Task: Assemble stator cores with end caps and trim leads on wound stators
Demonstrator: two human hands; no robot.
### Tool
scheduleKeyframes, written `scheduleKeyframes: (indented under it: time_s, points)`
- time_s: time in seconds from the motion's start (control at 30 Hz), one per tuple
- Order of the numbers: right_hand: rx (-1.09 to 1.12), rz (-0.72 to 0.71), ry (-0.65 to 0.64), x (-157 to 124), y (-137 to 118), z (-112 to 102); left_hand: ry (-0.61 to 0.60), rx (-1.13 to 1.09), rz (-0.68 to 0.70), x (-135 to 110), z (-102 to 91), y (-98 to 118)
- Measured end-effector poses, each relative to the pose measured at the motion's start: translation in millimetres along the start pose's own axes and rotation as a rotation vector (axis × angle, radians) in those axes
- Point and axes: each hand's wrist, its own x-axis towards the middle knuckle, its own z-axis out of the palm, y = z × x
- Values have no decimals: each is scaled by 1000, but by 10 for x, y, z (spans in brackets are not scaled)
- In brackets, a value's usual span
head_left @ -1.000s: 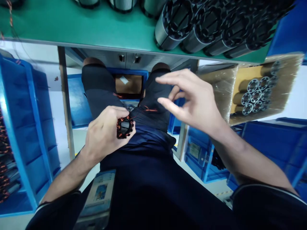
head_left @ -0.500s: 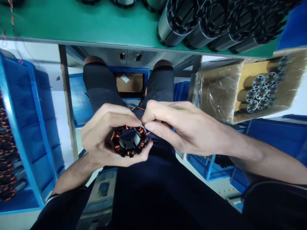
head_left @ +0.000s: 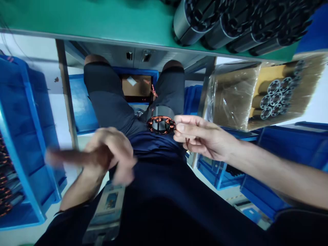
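Note:
A small motor stator point(head_left: 161, 121) with copper windings on a grey steel core hangs over my lap. My right hand point(head_left: 202, 136) pinches its right rim between thumb and fingers. A thin wire lead runs up from the stator toward my knees. My left hand point(head_left: 102, 153) is blurred in motion at the lower left, index finger stretched out to the left, holding nothing. It points toward the blue crate point(head_left: 30, 136) beside my left leg.
A green bench top point(head_left: 89, 20) spans the top, with a row of dark stator cores point(head_left: 230, 24) lying on it at the right. A cardboard box of cores point(head_left: 274, 95) sits at the right. More blue bins point(head_left: 282, 164) stand on the floor around my legs.
My left hand let go of the stator and swung out to the left. My right hand took the stator and carried it up and to the right.

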Motion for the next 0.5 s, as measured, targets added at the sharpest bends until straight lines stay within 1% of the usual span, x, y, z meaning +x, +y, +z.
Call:
scheduleKeyframes:
  time_s: [0.03,0.07,0.1,0.13,0.17,0.2,0.23,0.3,0.37,0.4,0.43,0.47,0.5]
  points:
    - [88,49,17,-3,52,5,63,139,139,45,-37,21]
    - [127,83,10,-11,74,21,81,294,261,123,-59,53]
    - [124,94,-22,-22,66,46,54,465,366,223,-64,92]
    - [76,76,-66,-37,29,71,12,607,439,330,-51,132]
    - [-23,15,-101,-53,-32,91,-42,690,477,431,-20,169]
    - [-195,-95,-128,-68,-111,100,-103,684,443,513,26,201]
    - [-415,-231,-147,-82,-201,95,-166,617,361,570,84,227]
    - [-845,-470,-170,-105,-391,46,-330,426,141,602,208,262]
    - [-1161,-608,-190,-136,-563,-35,-482,241,-98,552,300,288]
    - [-1269,-661,-174,-160,-635,-75,-503,216,-151,513,324,305]
    - [-1358,-724,-126,-189,-698,-110,-462,260,-137,475,333,325]
    - [-1446,-789,-62,-220,-751,-140,-378,366,-71,441,329,351]
    - [-1494,-820,-1,-249,-791,-163,-277,525,49,416,317,381]
